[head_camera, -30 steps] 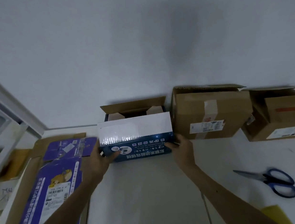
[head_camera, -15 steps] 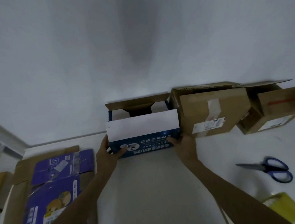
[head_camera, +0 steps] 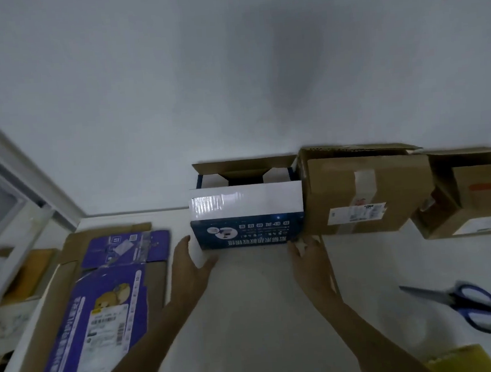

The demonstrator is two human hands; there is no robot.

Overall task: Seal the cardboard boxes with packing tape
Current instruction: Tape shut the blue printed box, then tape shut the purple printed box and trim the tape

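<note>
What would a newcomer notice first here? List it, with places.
The blue box at the centre, top flaps open, with the left hand and right hand at its lower corners. Right of it stand a brown box and a second box, with scissors lying nearer the viewer. A flattened purple carton lies at the left.

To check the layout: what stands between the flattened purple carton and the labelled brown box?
In the head view, the open blue-and-white box stands there, close against the brown box; the left hand is at its near-left corner.
</note>
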